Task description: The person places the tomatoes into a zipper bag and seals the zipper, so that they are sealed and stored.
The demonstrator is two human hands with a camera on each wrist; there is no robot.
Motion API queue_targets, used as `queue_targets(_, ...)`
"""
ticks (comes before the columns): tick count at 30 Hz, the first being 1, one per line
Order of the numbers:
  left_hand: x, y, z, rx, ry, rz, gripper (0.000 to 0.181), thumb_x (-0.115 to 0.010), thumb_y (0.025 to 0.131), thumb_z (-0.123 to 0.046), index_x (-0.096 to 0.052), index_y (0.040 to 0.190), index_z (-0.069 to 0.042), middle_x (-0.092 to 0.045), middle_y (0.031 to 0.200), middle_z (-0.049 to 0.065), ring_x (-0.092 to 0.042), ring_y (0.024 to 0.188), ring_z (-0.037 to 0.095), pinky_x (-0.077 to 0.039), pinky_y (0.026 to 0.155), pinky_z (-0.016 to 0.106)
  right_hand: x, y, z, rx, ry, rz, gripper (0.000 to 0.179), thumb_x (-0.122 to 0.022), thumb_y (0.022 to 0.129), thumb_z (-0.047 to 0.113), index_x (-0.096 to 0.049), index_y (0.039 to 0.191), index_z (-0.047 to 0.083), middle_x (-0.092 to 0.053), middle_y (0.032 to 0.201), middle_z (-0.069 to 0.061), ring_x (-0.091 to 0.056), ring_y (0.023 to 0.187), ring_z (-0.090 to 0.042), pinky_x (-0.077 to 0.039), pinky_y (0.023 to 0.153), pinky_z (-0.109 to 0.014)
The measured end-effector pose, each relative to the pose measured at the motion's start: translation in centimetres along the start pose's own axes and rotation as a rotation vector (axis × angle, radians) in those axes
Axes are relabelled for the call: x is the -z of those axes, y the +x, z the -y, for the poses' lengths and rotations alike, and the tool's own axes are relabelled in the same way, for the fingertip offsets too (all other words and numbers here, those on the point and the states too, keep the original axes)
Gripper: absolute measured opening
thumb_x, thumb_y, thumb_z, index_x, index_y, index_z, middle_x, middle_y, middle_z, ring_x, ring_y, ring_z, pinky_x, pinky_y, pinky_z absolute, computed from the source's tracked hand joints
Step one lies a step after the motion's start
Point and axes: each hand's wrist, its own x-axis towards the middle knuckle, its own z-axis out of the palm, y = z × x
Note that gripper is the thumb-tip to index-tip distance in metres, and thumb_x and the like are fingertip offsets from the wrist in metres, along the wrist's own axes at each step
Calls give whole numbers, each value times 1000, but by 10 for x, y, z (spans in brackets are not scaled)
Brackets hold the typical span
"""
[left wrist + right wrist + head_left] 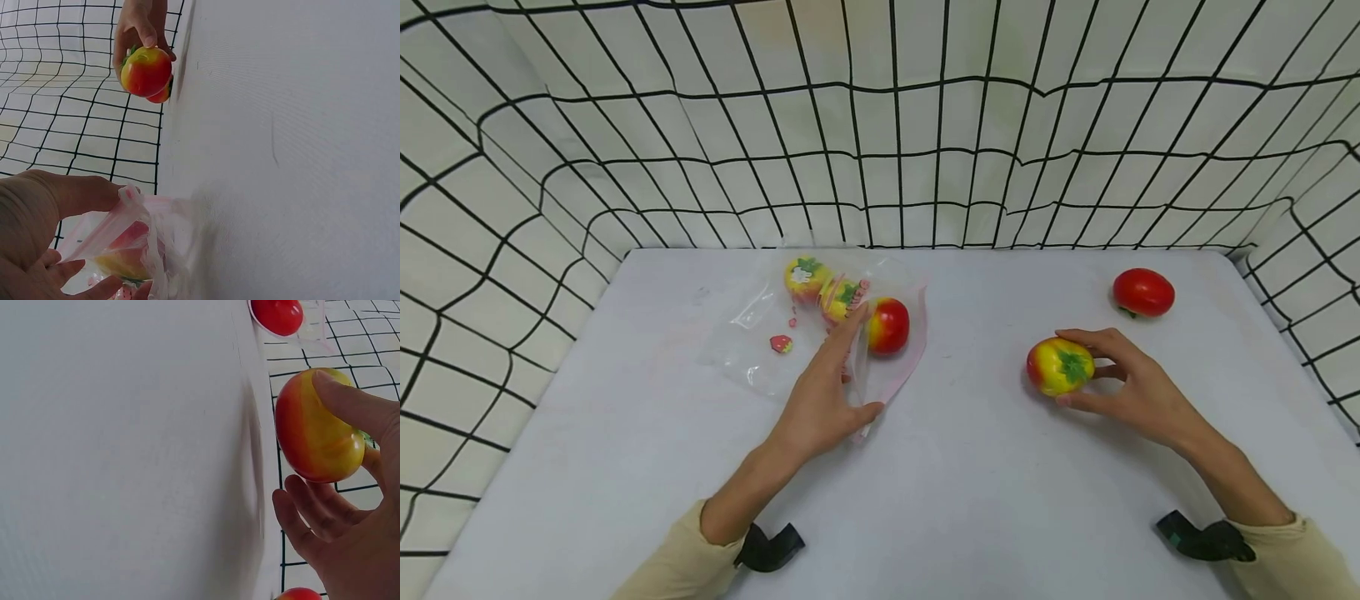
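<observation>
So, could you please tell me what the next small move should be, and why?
I would probably carry the red-and-yellow fruit toward the clear bag: the right hand grips it, the left hand is at the bag's edge, and similar fruits show inside.

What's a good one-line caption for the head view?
Right hand holds a red-and-yellow fruit; left hand touches a clear bag with similar fruit inside; a red fruit lies beyond.

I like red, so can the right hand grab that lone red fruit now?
Probably not yet: the right hand holds a yellow-red fruit, though nothing seems to block the red fruit.
</observation>
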Motion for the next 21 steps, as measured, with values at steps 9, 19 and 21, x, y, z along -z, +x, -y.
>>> queue_targets(9,0,0,-1,14,5,5,119,-92,76,-10,-18,167,-35,-30,172,0,-41,152,29,-61,98,47,-6,6,8,-16,7,0,86,-91,78,10,-49,153,15,-58,141,-9,-48,116,10,-50,89,-3)
queue_targets(19,0,-2,-3,24,5,1,120,-92,76,-10,-18,167,-35,-30,172,0,-43,149,29,-62,97,46,-16,13,16,-84,47,34,78,-90,81,17,-47,147,9,-56,145,-15,-57,123,-22,-50,90,-4)
queue_targets(21,0,-2,-3,21,2,-1,120,-92,76,-10,-18,167,-34,-30,172,0,-43,149,28,-62,97,46,-18,15,18,-82,52,39,77,-90,82,17,-48,146,9,-57,144,-15,-57,124,-29,-50,91,-4)
